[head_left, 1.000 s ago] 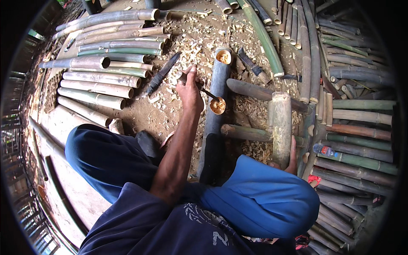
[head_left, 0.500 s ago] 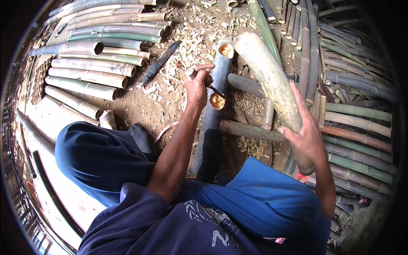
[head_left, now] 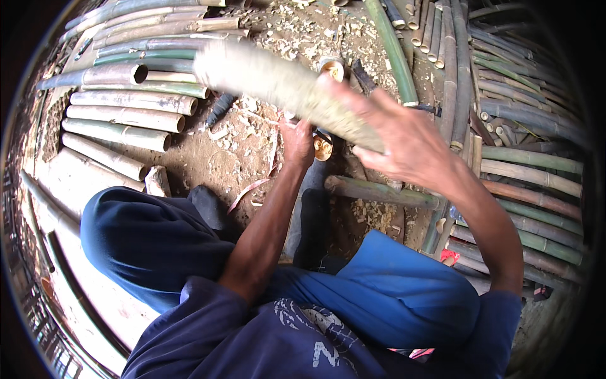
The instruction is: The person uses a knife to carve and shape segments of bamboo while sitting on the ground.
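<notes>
My left hand [head_left: 298, 144] is closed around a chisel [head_left: 323, 134], whose dark blade points at a carved opening in a bamboo pole [head_left: 314, 177]. Pale shavings show inside that opening; a second opening lies farther up the pole, partly behind the club. My right hand [head_left: 407, 140] grips the near end of a thick, pale wooden club [head_left: 278, 85]. The club slants to the left, above the chisel and my left hand, its far end smeared by motion. It hides the middle of the pole and part of the chisel's handle.
A knife's dark wrapped handle [head_left: 219, 109] lies left of my left hand. Cut bamboo lengths [head_left: 126, 118] are laid in rows at left; more bamboo [head_left: 533, 180] is stacked at right. A crosswise bamboo piece [head_left: 385, 192] touches the pole. Shavings [head_left: 287, 35] cover the ground.
The club has swung left from an upright slant at the right to across the pole, with my right hand moving up and left. My left hand stays at the same opening with the chisel.
</notes>
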